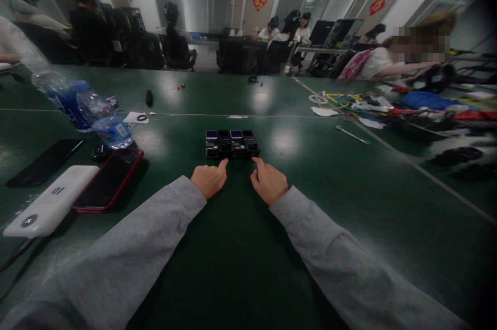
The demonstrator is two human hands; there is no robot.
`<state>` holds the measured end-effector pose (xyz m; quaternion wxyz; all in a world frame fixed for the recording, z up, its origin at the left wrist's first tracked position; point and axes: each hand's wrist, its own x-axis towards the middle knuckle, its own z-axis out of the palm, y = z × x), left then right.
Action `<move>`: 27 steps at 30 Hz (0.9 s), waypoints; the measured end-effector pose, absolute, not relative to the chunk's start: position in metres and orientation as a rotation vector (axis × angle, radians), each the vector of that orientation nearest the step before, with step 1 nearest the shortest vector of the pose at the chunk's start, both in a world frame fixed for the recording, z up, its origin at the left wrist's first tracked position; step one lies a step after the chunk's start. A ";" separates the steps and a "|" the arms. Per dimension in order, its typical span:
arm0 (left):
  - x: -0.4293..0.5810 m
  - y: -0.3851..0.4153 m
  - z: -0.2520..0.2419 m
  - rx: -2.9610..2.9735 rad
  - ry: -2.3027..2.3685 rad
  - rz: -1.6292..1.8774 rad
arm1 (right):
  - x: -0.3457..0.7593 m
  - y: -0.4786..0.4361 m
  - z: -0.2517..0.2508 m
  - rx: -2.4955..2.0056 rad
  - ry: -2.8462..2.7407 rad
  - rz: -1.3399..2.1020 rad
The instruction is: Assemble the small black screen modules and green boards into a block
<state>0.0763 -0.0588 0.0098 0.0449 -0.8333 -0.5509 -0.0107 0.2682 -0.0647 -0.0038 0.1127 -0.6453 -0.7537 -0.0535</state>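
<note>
On the green table in front of me lies a row of small black electronic modules point(233, 145). Two of them show little bluish screens with green circuit board below. My left hand point(210, 179) rests at the near side of the row, its index finger stretched toward the lower edge and the other fingers curled. Just to the right, my right hand point(269, 180) points its index finger at the row's near right corner, with the thumb apart. Neither hand holds anything. Whether the fingertips touch the modules I cannot tell.
To the left are a red-edged phone point(111, 180), a white power bank point(52, 199), a black phone point(44, 162) and plastic bottles point(104, 115). A wrench point(352, 134) lies right, near tangled cables point(341, 101). Several people sit at desks beyond the table.
</note>
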 end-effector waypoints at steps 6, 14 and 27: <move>0.076 -0.058 0.012 -2.572 -1.696 -0.002 | 0.267 -0.065 -0.003 -1.901 -2.214 -0.158; 0.076 -0.058 0.011 -2.551 -1.687 0.006 | 0.268 -0.064 -0.004 -1.894 -2.226 -0.156; 0.077 -0.060 0.013 -2.557 -1.690 0.002 | 0.268 -0.064 -0.005 -1.874 -2.217 -0.182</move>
